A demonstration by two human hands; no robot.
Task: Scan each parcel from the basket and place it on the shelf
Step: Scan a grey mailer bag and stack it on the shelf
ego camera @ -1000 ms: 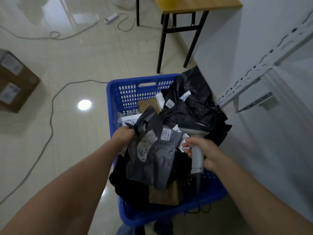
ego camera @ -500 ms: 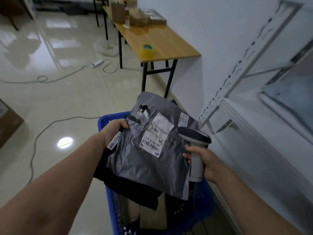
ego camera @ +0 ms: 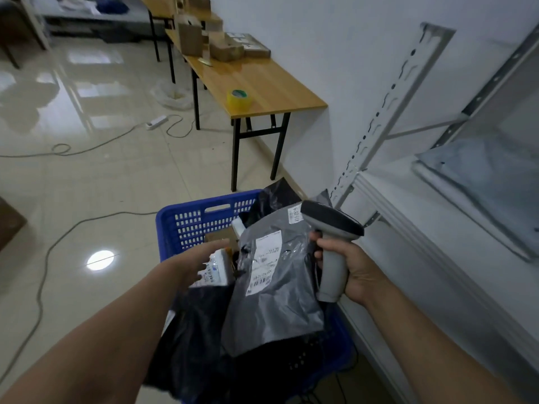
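Two bare forearms reach out over a blue plastic basket point(ego camera: 186, 225) on the tiled floor. The left hand point(ego camera: 195, 266) is released, fingers stretched flat over a small white-labelled packet point(ego camera: 218, 269); blur hides whether they touch it. The right hand point(ego camera: 354, 269) is clenched round the handle of a grey barcode scanner point(ego camera: 332, 225), its dark head pointing left. A grey parcel point(ego camera: 274, 301) with white labels stands tilted in the basket, against the right hand's fingers, among black bags point(ego camera: 198, 339). Just right is the white metal shelf point(ego camera: 423, 228), where another grey bag point(ego camera: 490, 182) lies. Further off, a wooden surface point(ego camera: 271, 83) along the wall carries a yellow tape roll point(ego camera: 239, 99) and cardboard boxes point(ego camera: 224, 49)
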